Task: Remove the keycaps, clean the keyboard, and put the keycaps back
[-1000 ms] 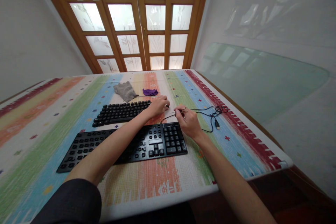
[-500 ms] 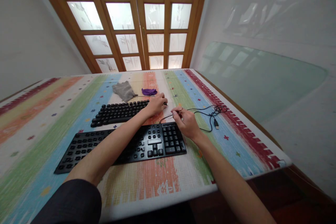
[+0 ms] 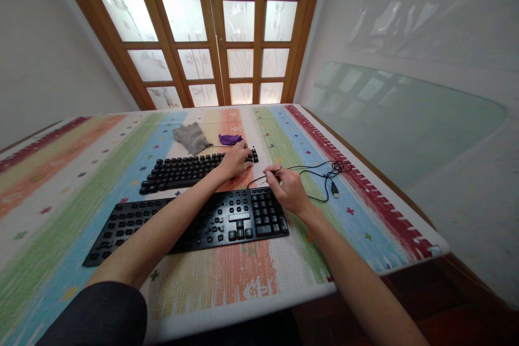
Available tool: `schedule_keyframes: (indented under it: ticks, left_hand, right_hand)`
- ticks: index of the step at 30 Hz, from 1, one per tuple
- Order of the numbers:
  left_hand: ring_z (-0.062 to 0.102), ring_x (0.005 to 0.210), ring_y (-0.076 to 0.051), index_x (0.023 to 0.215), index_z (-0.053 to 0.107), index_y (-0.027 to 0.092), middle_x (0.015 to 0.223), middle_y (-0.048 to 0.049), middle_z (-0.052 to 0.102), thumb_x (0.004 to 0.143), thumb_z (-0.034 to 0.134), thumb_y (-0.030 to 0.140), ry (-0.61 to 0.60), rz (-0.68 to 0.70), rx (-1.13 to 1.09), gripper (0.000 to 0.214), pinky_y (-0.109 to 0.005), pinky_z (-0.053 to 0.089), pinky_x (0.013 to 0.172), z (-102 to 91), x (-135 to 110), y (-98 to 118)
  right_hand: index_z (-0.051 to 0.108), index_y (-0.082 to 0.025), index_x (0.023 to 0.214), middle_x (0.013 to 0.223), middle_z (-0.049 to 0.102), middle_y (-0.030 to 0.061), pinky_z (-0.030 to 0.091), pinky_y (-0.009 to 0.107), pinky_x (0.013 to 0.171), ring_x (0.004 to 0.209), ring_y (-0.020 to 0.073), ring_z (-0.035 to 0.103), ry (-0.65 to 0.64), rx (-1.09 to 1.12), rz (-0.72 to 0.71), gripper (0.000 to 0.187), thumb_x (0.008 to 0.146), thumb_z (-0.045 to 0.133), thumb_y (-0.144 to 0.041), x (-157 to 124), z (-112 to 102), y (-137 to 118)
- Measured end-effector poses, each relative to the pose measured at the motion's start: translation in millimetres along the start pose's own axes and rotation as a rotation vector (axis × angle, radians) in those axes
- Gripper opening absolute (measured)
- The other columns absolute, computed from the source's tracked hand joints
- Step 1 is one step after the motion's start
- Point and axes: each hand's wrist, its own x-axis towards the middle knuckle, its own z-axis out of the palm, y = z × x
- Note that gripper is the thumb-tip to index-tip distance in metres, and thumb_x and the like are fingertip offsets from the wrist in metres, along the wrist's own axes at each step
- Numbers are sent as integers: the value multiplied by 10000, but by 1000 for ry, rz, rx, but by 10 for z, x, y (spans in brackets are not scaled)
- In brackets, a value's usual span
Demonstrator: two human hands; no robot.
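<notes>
A black keyboard (image 3: 227,221) lies near the front of the table, many of its key positions bare of caps; the number pad at its right end still has its caps. Behind it, loose black keycaps (image 3: 182,170) are laid out in rows. My left hand (image 3: 237,160) reaches across the keyboard to the right end of these rows, fingers bent down among the caps; whatever they pinch is hidden. My right hand (image 3: 287,188) is closed just right of the keyboard's top edge, pinching a thin wire-like tool, its exact kind unclear.
A grey cloth glove (image 3: 190,138) and a crumpled purple cloth (image 3: 230,139) lie behind the keycaps. The keyboard's black cable (image 3: 332,170) is loosely coiled at the right, its USB plug (image 3: 334,190) beside it. A striped tablecloth (image 3: 251,286) covers the table.
My left hand has shifted slightly left and back, uncovering a few keycaps at the right end of the rows. My right hand stays almost where it was.
</notes>
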Motion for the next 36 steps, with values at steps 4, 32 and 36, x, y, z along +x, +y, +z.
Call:
schedule_keyframes:
  ticks: [4, 32, 36]
  left_hand:
    - [552, 1005, -258, 907, 681, 152, 1059, -88, 521, 779, 690, 227, -5, -28, -35, 148, -397, 499, 876, 10, -16, -4]
    - [556, 983, -241, 955, 659, 176, 1027, -63, 530, 762, 706, 218, 11, -59, -96, 203, -378, 490, 852, 56, 14, -23]
    - [554, 976, -241, 1020, 637, 168, 1040, -72, 535, 781, 702, 259, 44, -50, -62, 264, -376, 487, 864, -79, -55, -3]
  right_hand:
    - [599, -189, 862, 681, 626, 27, 443, 264, 625, 591, 153, 583, -27, -13, 24, 235, 965, 414, -291, -4, 2, -1]
    - [600, -188, 835, 684, 637, 29, 458, 262, 614, 577, 151, 586, -30, -16, 22, 214, 945, 435, -267, 3, -12, -21]
    - [610, -182, 836, 682, 639, 34, 466, 270, 620, 582, 156, 596, 0, 5, 26, 230, 946, 437, -287, 3, -27, -11]
